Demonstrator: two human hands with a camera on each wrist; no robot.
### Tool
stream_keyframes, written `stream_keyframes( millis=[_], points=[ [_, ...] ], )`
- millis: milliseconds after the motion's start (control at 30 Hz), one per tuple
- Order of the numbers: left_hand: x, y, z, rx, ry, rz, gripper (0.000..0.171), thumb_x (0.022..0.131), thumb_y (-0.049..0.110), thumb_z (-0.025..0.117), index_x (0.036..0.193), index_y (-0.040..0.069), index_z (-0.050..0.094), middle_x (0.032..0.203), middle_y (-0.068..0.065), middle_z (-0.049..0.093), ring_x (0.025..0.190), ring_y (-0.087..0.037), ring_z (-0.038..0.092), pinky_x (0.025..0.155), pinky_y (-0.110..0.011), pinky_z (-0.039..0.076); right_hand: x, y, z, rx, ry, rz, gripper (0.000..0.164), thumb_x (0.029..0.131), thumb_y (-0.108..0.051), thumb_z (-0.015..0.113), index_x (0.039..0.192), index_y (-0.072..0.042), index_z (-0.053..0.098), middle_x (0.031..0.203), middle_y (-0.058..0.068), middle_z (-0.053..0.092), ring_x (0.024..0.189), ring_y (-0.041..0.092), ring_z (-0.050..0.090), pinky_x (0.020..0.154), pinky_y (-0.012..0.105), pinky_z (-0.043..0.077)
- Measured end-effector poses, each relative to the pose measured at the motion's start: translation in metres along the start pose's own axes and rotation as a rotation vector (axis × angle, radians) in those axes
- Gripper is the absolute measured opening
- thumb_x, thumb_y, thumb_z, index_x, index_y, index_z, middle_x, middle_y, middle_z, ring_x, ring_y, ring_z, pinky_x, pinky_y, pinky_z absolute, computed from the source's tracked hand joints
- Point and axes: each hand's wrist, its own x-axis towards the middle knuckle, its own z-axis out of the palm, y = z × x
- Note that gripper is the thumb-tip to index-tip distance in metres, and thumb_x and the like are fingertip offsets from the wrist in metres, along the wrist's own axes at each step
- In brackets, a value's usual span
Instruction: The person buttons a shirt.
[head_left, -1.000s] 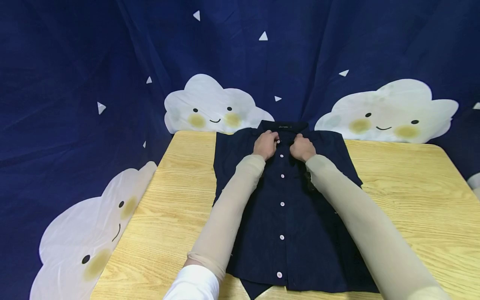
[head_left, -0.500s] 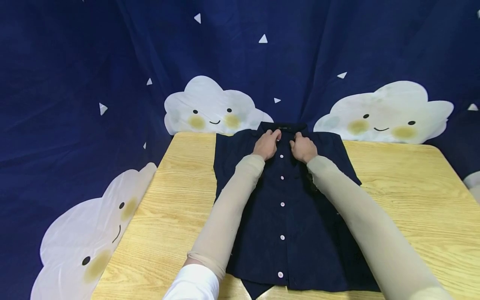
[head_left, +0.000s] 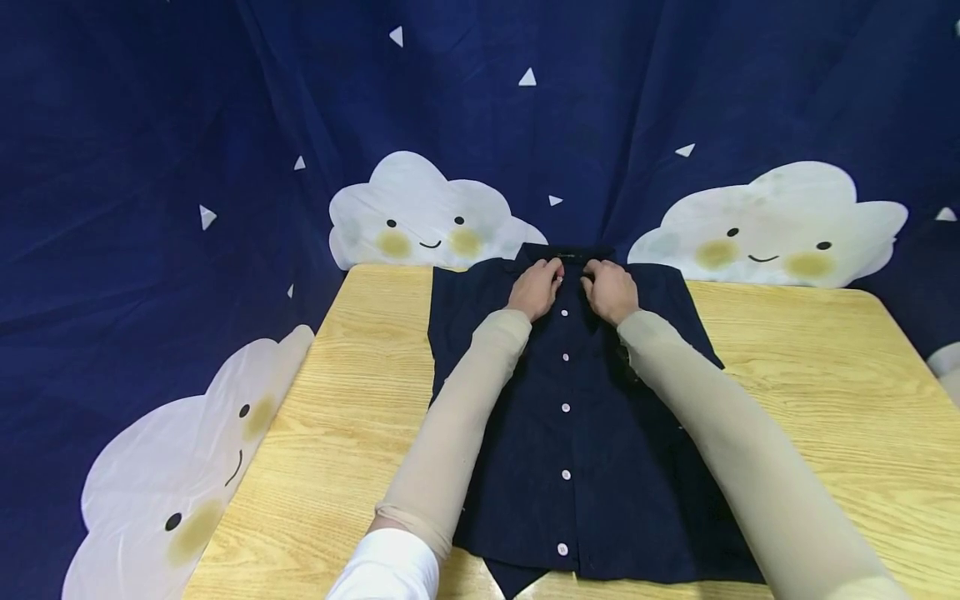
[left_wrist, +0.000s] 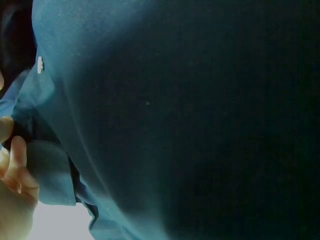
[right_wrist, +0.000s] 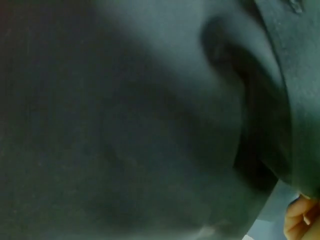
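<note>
A dark navy button-up shirt [head_left: 517, 467] lies front up, its collar [head_left: 534, 250] at the far end and a column of white buttons down the middle. My left hand [head_left: 534, 289] pinches the front edge just below the collar, with a white button at its fingertips. Opposite it, my right hand [head_left: 611, 292] grips the other front edge under the collar, its fingertips hidden in the cloth. In the left wrist view, curled fingers [left_wrist: 17, 175] hold the fabric by a collar corner [left_wrist: 50, 175]. The right wrist view catches only fingers [right_wrist: 302, 217] at the cloth's lower right.
Under the shirt is a light wood-grain table [head_left: 360, 358], bare wood showing on both sides. A dark blue curtain [head_left: 480, 100] with smiling clouds hangs behind and to the left. One corner of cloth [head_left: 513, 577] pokes out below the hem.
My right hand has shifted slightly up towards the collar, its fingers taking the cloth higher. The left fingers have moved a little upward at the top button. The shirt stays in place.
</note>
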Motion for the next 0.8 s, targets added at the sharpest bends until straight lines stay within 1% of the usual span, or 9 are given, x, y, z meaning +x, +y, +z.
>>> stream_keyframes(
  millis=[167, 300, 433, 633, 800],
  points=[
    [0.001, 0.003, -0.001, 0.011, -0.017, -0.020, 0.013, 0.100, 0.026, 0.048, 0.108, 0.019, 0.056, 0.101, 0.002, 0.055, 0.089, -0.014, 0.056, 0.078, -0.028, 0.045, -0.001, -0.004, -0.002, 0.030, -0.019, -0.022, 0.022, 0.092, -0.009, 0.053, 0.111, -0.001, 0.059, 0.109, 0.022, 0.059, 0.099, 0.041, 0.057, 0.085, 0.054, 0.043],
    [0.001, 0.006, -0.001, 0.022, -0.042, -0.033, 0.015, 0.100, 0.025, 0.049, 0.108, 0.017, 0.058, 0.103, 0.000, 0.055, 0.093, -0.015, 0.056, 0.081, -0.027, 0.045, -0.003, -0.005, -0.001, 0.046, -0.028, -0.018, 0.023, 0.093, -0.009, 0.051, 0.111, 0.000, 0.060, 0.107, 0.022, 0.059, 0.100, 0.040, 0.056, 0.087, 0.053, 0.042],
    [0.001, 0.007, 0.000, 0.046, -0.048, -0.041, 0.014, 0.100, 0.023, 0.048, 0.106, 0.015, 0.058, 0.103, -0.001, 0.055, 0.096, -0.016, 0.055, 0.083, -0.027, 0.044, -0.003, -0.005, 0.002, 0.068, -0.042, -0.009, 0.023, 0.095, -0.011, 0.051, 0.112, 0.002, 0.060, 0.106, 0.021, 0.058, 0.100, 0.039, 0.056, 0.089, 0.051, 0.041],
    [0.003, 0.009, 0.001, 0.106, -0.038, -0.038, 0.015, 0.100, 0.025, 0.047, 0.104, 0.016, 0.058, 0.103, 0.000, 0.055, 0.095, -0.017, 0.054, 0.081, -0.029, 0.045, 0.001, -0.009, 0.002, 0.092, -0.086, 0.006, 0.027, 0.099, -0.014, 0.047, 0.115, 0.006, 0.058, 0.110, 0.022, 0.055, 0.104, 0.038, 0.053, 0.093, 0.049, 0.039],
    [0.006, 0.013, 0.002, 0.179, -0.063, -0.015, 0.015, 0.100, 0.026, 0.048, 0.105, 0.017, 0.060, 0.105, 0.002, 0.057, 0.096, -0.014, 0.056, 0.080, -0.027, 0.046, 0.002, -0.012, 0.000, 0.095, -0.152, -0.004, 0.029, 0.098, -0.011, 0.044, 0.115, 0.008, 0.057, 0.109, 0.023, 0.053, 0.103, 0.039, 0.052, 0.093, 0.050, 0.038]
  ],
)
